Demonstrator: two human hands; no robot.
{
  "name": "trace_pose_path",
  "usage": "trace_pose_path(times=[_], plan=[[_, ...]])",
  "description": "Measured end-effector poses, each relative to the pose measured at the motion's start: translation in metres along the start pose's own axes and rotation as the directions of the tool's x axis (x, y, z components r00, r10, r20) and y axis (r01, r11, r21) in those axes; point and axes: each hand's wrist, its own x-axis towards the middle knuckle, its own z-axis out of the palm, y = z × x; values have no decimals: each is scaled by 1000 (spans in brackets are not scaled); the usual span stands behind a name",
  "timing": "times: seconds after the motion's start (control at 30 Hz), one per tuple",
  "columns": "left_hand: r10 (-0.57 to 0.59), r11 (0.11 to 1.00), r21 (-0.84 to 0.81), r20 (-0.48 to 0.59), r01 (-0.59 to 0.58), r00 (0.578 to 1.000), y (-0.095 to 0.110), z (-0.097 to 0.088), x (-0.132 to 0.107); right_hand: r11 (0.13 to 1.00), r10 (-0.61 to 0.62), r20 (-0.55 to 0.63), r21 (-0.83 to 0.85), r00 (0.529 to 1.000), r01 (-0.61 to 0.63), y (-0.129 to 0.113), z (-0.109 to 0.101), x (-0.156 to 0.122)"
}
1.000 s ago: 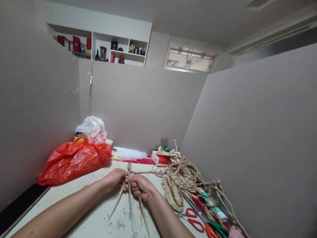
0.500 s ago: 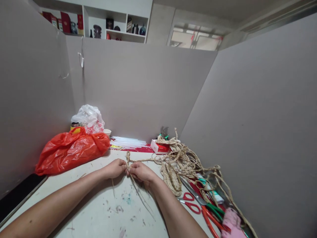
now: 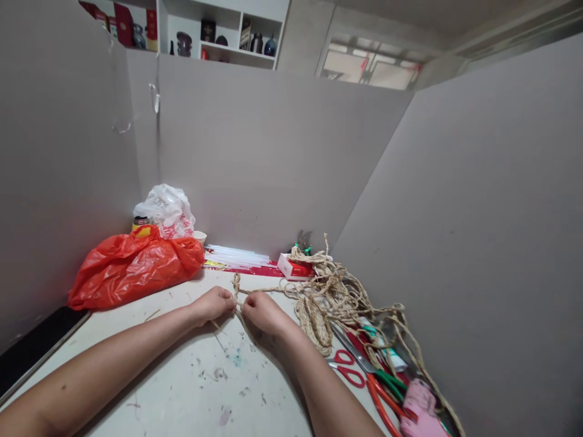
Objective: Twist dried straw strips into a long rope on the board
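Observation:
Both hands are closed at the near end of a short knotted piece of straw rope (image 3: pixel 236 283) on the table. My left hand (image 3: pixel 217 303) pinches the strands from the left, and a thin loose strand (image 3: pixel 220 341) trails below it. My right hand (image 3: pixel 263 311) pinches strands just to the right, a small gap from the left hand. From the knotted piece, a cord (image 3: pixel 262 291) runs right to a tangled heap of straw rope (image 3: pixel 339 288). An oval coil of braided rope (image 3: pixel 314 325) lies right of my right hand. The fingertips partly hide the strands.
Red-handled scissors (image 3: pixel 350 368), larger orange-handled shears (image 3: pixel 382 400) and a pink object (image 3: pixel 419 408) lie at the right. An orange-red plastic bag (image 3: pixel 136 267) sits at the left, with white sticks (image 3: pixel 239 257) and a red-and-white box (image 3: pixel 295 267) along the back. Grey partitions (image 3: pixel 273 152) enclose the table.
My hands have drawn slightly apart, the right one shifting right. The loose strands that hung below the right hand no longer show there. The camera view has shifted a little.

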Motion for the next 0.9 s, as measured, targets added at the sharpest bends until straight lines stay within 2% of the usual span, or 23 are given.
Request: trace_pose_path(times=[0.1, 0.2, 0.3, 0.4, 0.5, 0.57, 0.6, 0.67, 0.7, 0.77, 0.9], plan=[[16, 999, -37, -29, -17, 999, -5, 1, 1, 998, 54, 85, -47, 995, -50, -9, 5, -5], [-3, 996, -85, -18, 1, 1000, -7, 0, 1, 989, 110, 156, -114, 982, -92, -20, 19, -10], [-33, 990, -133, 19, 36, 999, -7, -1, 0, 971, 123, 117, -219, 985, -95, -33, 31, -18], [-34, 983, -180, 51, 43, 998, -5, -2, -2, 943, 80, 37, -327, 996, -64, -43, 33, -31], [-10, 973, -231, 74, 27, 997, -3, -3, -5, 925, 33, 95, -381, 995, 6, -43, 23, -45], [-5, 963, -267, 97, 31, 995, -2, -4, -6, 957, 27, 196, -287, 980, 31, -37, 9, -47], [-7, 958, -285, 114, 40, 993, -2, -6, -6, 980, 43, 147, -196, 988, -14, -34, 1, -45], [-14, 948, -313, 150, 61, 989, -1, -8, -7, 998, 56, -91, 7, 994, -55, -28, -11, -35], [-16, 944, -323, 165, 69, 986, 0, -9, -7, 997, 67, -121, 46, 990, -62, -27, -14, -29], [-17, 940, -331, 185, 78, 983, 2, -10, -7, 990, 96, -87, 107, 992, -86, -26, -13, -16], [-1, 945, -319, 199, 66, 980, 2, -10, -7, 968, 146, 118, 186, 982, -167, -29, 5, 2]])
